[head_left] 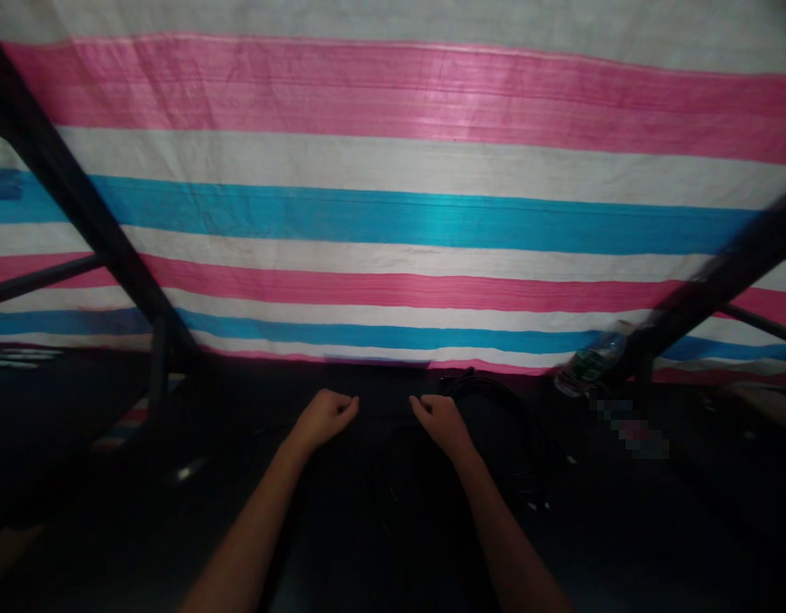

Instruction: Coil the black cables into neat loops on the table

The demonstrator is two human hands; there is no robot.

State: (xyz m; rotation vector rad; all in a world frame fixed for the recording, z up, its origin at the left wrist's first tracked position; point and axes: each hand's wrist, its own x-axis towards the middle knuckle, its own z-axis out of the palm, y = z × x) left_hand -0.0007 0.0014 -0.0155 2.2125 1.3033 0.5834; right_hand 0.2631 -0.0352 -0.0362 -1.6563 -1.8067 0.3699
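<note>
Just left of the middle, my left hand (322, 415) is closed, thumb pressed against curled fingers. Facing it across a short gap, my right hand (442, 419) is likewise closed, with thumb and fingertips together. Whatever the two hands hold, if anything, is too dark to make out. A coil of black cable (524, 426) lies on the dark surface beside my right hand, with small pale ends showing near it. Below and between my forearms the picture is nearly black.
A striped pink, blue and white sheet (393, 217) hangs in front. Dark slanted frame bars stand at the left (79, 196) and right (718, 281). A clear plastic bottle (588, 366) lies at the foot of the right bar.
</note>
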